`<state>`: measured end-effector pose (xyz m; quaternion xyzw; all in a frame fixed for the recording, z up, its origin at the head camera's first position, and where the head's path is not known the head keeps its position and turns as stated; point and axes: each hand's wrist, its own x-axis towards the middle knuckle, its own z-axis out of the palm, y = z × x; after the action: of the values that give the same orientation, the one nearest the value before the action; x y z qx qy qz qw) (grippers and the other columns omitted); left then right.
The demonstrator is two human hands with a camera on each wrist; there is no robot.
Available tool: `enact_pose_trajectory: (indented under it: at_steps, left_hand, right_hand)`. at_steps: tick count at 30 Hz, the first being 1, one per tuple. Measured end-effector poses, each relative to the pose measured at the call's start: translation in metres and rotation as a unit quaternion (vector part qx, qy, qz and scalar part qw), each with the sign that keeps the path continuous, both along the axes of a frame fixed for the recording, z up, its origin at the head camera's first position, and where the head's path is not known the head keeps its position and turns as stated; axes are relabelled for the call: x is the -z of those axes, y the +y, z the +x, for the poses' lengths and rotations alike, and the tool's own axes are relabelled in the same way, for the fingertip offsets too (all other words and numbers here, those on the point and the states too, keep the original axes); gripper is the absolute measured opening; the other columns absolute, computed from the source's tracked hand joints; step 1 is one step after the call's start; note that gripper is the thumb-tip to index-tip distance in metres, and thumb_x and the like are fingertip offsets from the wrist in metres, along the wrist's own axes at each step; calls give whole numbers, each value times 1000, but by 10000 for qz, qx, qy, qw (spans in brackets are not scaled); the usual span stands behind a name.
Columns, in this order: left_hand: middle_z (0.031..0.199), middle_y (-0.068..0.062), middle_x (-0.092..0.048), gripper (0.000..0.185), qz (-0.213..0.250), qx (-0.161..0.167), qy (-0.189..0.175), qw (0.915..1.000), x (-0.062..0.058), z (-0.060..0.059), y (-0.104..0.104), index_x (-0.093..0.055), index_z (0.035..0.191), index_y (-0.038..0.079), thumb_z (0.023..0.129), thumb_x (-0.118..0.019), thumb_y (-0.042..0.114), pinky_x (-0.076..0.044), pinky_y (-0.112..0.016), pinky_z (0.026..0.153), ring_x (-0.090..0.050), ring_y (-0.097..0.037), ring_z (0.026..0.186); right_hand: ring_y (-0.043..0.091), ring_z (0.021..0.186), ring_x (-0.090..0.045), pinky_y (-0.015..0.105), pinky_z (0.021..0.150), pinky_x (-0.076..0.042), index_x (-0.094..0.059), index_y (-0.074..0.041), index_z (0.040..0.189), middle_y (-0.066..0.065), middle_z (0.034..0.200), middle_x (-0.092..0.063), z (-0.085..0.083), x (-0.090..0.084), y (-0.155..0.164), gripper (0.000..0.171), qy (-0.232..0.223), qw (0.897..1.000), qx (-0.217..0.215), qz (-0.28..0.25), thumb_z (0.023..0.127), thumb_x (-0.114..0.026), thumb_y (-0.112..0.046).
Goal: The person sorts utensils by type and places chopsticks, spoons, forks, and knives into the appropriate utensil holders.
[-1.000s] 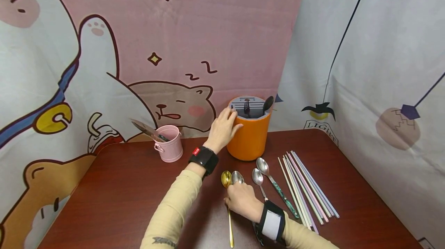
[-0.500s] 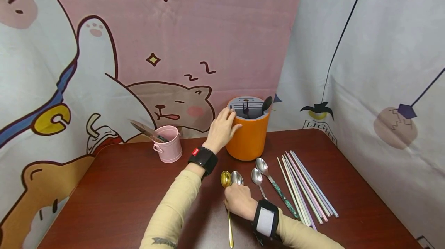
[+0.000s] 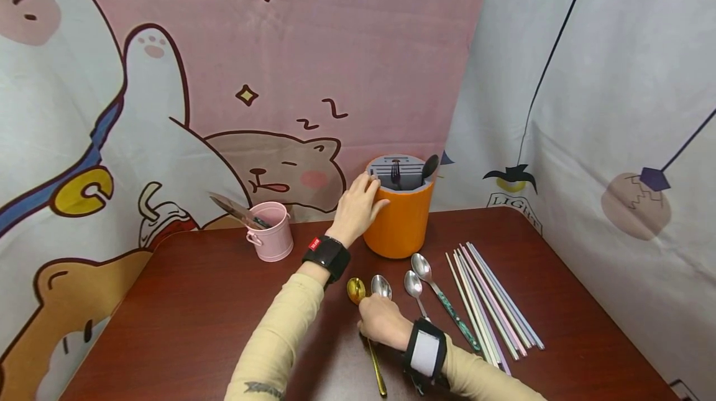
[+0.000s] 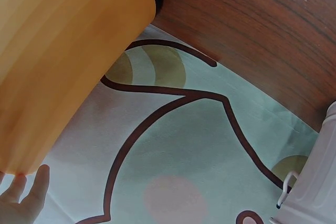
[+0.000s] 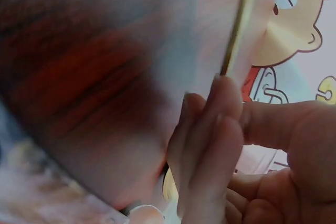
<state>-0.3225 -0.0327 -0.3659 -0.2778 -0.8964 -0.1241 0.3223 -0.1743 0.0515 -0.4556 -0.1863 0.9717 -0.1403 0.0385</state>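
R hand (image 3: 385,321) pinching long gold metal spoon (image 3: 356,290), just swung askew, so prob. pickup starting (wrist view blurry); L hand (image 3: 355,211) spread on orange cylindrical holder (image 3: 399,227).

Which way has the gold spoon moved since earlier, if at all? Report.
Yes. In the head view, the gold spoon has turned: its bowl shifted left, toward the unmoved pink bucket, and its handle end swung right.

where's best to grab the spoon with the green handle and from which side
The green-handled spoon is probably best pinched from above, across the upper handle: it lies on the table, and the handle's lower end sits close to the pale sticks.
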Motion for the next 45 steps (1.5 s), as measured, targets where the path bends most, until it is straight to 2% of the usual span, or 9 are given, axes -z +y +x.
enact_pose_trajectory:
  at_steps: [5, 11, 20, 24, 28, 30, 35, 39, 45]
  left_hand:
    - [125, -9, -52, 45, -13, -1, 16, 10000, -1, 0, 0, -56, 122, 9, 93, -56, 43, -55, -40, 76, -50, -23, 122]
    - [126, -9, -52, 46, -45, -39, 40, 10000, -1, 1, 0, -55, 122, 9, 92, -56, 43, -55, -39, 77, -50, -22, 123]
    - [126, -9, -53, 45, -50, -60, 72, 9999, 0, 1, 0, -56, 121, 9, 92, -57, 43, -55, -40, 76, -50, -23, 122]
    - [127, -9, -52, 46, -37, -17, 9, 10000, -1, 2, 0, -55, 123, 9, 92, -56, 43, -55, -40, 77, -50, -23, 123]
    - [127, -9, -52, 46, -40, -30, 13, 10000, 0, 1, 0, -56, 123, 9, 93, -56, 43, -55, -40, 76, -50, -23, 123]
    - [127, -9, -53, 46, -38, -45, 47, 10000, 0, 1, 0, -56, 123, 9, 93, -56, 43, -55, -39, 76, -50, -23, 122]
    - [126, -9, -53, 45, -44, -53, 86, 9999, 0, 0, 0, -56, 122, 9, 93, -56, 43, -55, -39, 75, -51, -22, 122]
    - [126, -9, -52, 45, -43, -49, 59, 10000, 0, 0, 0, -56, 122, 9, 92, -56, 43, -55, -40, 76, -50, -23, 122]
    - [126, -8, -51, 46, -55, -85, -56, 9999, 0, -1, 0, -55, 124, 10, 93, -55, 44, -55, -41, 77, -49, -22, 123]
  right_hand:
    - [1, 32, -45, 19, 38, -35, -58, -10, 49, -6, 38, -48, 1, -9, 5, 33, -419, 9980, 61, -470, 81, -66, -8]
    - [3, 33, -47, 19, 37, -38, -52, -12, 47, -7, 39, -49, 2, -23, 14, 38, -544, 9918, 412, -1084, 84, -62, -8]
    - [1, 35, -51, 17, 36, -39, -59, -9, 52, -1, 44, -59, 4, -39, 39, 31, 96, 9799, 400, -1953, 83, -59, -3]
    - [0, 38, -53, 18, 39, -38, -58, -9, 65, -3, 48, -59, 8, -49, 50, 20, 548, 9728, 804, -2101, 84, -61, -4]
    - [2, 40, -55, 18, 39, -38, -58, -7, 70, -2, 51, -61, 10, -63, 60, 16, 1145, 9602, 1111, -2293, 84, -66, -5]
    - [6, 45, -57, 18, 41, -40, -59, -5, 72, 1, 55, -63, 10, -71, 66, 14, 1619, 9516, 1140, -2352, 83, -68, -4]
    - [13, 51, -62, 19, 47, -44, -61, 0, 78, 7, 62, -68, 7, -89, 80, 10, 2721, 9235, 1188, -2428, 81, -70, -2]
    - [15, 50, -64, 17, 47, -45, -60, 1, 81, 8, 62, -68, 3, -101, 91, 10, 3111, 9034, 1338, -2632, 83, -70, -3]
    - [20, 52, -66, 7, 50, -42, -59, 3, 88, 12, 66, -69, -5, -122, 104, 11, 3340, 8792, 1581, -3006, 86, -67, -4]
